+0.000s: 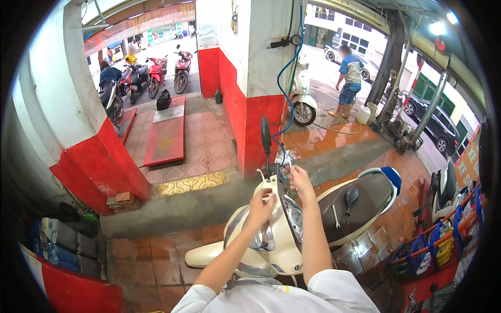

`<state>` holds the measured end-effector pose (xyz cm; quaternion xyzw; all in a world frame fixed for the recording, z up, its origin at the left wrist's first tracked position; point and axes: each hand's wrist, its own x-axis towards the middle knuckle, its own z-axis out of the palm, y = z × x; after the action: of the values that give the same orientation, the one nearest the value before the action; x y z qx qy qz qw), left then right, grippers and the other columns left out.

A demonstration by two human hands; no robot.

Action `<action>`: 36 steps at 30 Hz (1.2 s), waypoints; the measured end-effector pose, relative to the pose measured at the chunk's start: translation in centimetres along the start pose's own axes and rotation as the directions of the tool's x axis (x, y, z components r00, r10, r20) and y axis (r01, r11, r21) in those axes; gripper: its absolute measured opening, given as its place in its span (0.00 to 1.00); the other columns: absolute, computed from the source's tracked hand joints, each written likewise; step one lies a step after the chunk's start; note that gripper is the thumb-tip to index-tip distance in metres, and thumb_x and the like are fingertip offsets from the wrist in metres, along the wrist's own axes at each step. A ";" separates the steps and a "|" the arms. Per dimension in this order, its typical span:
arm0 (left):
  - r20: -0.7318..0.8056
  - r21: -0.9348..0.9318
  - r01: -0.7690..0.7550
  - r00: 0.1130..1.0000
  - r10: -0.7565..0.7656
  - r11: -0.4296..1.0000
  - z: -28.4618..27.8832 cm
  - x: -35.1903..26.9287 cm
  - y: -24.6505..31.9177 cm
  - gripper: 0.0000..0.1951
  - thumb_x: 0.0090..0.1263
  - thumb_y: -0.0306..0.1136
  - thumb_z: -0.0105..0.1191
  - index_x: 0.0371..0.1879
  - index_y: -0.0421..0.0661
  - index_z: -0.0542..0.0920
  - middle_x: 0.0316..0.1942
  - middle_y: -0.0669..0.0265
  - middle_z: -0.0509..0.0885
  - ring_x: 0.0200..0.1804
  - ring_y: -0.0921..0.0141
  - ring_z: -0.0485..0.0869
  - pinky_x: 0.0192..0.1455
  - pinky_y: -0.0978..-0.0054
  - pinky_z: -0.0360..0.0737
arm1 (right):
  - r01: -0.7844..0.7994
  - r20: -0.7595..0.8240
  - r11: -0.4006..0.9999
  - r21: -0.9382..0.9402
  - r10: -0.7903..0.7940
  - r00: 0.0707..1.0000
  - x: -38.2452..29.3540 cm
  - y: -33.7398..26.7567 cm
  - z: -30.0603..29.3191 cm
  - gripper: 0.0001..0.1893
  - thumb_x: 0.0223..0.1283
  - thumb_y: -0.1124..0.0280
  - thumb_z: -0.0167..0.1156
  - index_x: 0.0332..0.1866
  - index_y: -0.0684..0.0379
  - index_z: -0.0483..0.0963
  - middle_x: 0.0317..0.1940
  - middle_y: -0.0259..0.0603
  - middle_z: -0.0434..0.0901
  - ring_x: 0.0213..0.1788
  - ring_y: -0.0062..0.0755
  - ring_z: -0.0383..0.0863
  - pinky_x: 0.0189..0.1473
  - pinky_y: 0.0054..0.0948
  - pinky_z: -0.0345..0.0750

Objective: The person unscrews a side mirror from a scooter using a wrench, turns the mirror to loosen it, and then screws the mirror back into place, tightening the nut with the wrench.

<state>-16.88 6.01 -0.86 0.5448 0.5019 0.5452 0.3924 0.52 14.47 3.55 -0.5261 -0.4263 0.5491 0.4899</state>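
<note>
A cream scooter (242, 258) with a brown seat (368, 205) stands before me. My left hand (261, 207) is over its handlebar cover, fingers bent and partly blurred; whether it holds anything is unclear. Just beyond, my right hand (300, 181) curls around a slim pale metal piece (290, 162) by the far handlebar end; I cannot tell if this is a lever or a tool. An upright black mirror (266, 133) rises from that end, beside a silver lever (260, 174). On the seat lie a combination wrench (335, 215) and a loose black mirror (352, 197).
A blue air hose (291, 98) hangs down the red-and-white pillar (248, 70) to the handlebar. A low concrete step (188, 207) runs behind the scooter. Beyond are a red lift platform (164, 137), a white scooter (303, 94) and a standing person (348, 80). Racked bottles (434, 246) stand right.
</note>
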 end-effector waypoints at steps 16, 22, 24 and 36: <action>0.093 0.428 -0.006 0.995 -0.038 0.904 3.2 17.8 -0.7 0.27 0.64 0.51 0.61 0.50 0.36 0.79 0.38 0.47 0.87 0.44 0.49 0.87 0.52 0.58 0.82 | -0.034 -0.324 0.725 -0.688 -0.265 0.908 3.4 3.3 1.0 0.15 0.67 0.64 0.56 0.48 0.61 0.84 0.45 0.59 0.86 0.51 0.61 0.84 0.56 0.51 0.78; 0.397 0.173 -0.243 0.904 0.158 0.955 4.9 13.2 2.6 0.18 0.60 0.40 0.68 0.43 0.41 0.83 0.33 0.61 0.87 0.37 0.70 0.85 0.44 0.68 0.81 | 0.339 0.056 0.273 -0.900 -0.700 0.712 6.4 7.8 -4.3 0.16 0.66 0.63 0.56 0.49 0.60 0.83 0.45 0.54 0.87 0.50 0.57 0.85 0.55 0.49 0.79; 0.371 0.025 -0.329 0.880 0.297 0.944 3.4 11.7 1.4 0.11 0.62 0.33 0.68 0.39 0.42 0.83 0.31 0.65 0.85 0.34 0.74 0.81 0.43 0.70 0.80 | 0.134 -0.322 0.880 -0.457 -0.303 0.897 6.8 8.7 -5.2 0.16 0.66 0.63 0.56 0.49 0.60 0.83 0.47 0.55 0.86 0.52 0.57 0.85 0.55 0.49 0.79; -0.005 0.095 0.189 0.982 -0.190 0.977 3.8 19.9 -3.0 0.20 0.71 0.44 0.61 0.48 0.38 0.76 0.32 0.57 0.86 0.37 0.68 0.87 0.40 0.69 0.83 | -0.091 -0.253 0.726 -0.682 -0.117 0.960 4.5 3.5 0.3 0.15 0.67 0.64 0.55 0.50 0.60 0.83 0.51 0.56 0.85 0.56 0.56 0.83 0.60 0.48 0.77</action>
<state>-15.43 26.39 -0.19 0.5135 0.5761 0.4798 0.4174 0.10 18.42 -0.57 -0.7386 -0.5294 0.2689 0.3192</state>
